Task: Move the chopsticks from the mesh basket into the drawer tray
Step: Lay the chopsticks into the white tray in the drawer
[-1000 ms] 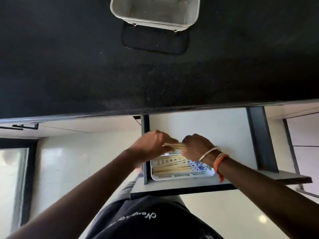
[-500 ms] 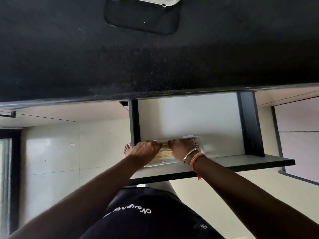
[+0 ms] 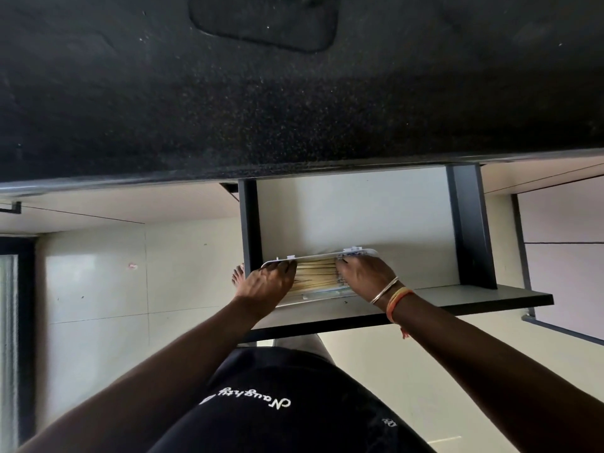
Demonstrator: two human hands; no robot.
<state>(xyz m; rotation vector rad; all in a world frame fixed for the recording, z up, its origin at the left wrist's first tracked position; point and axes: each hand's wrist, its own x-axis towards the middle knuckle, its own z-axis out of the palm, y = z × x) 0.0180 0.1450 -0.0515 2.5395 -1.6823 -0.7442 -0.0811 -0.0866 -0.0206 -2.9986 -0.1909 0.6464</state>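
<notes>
The chopsticks (image 3: 315, 273) look like pale, matt wood — the drawer tray (image 3: 313, 297) smooth white plastic. The countertop (image 3: 294, 109) is black speckled stone — the drawer (image 3: 353, 217) floor smooth, matt white.

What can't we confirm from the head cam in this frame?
- Mesh basket: cut off by the top edge of the head view; only the dark mat shows, so leftover chopsticks cannot be checked.
- Chopsticks ends: covered by the left hand and right hand.
- Count: sticks overlap, too fine to tell.
- Tray compartments: hidden under sticks and hands.
- Grip: cannot tell whether either hand pinches or just presses.
</notes>
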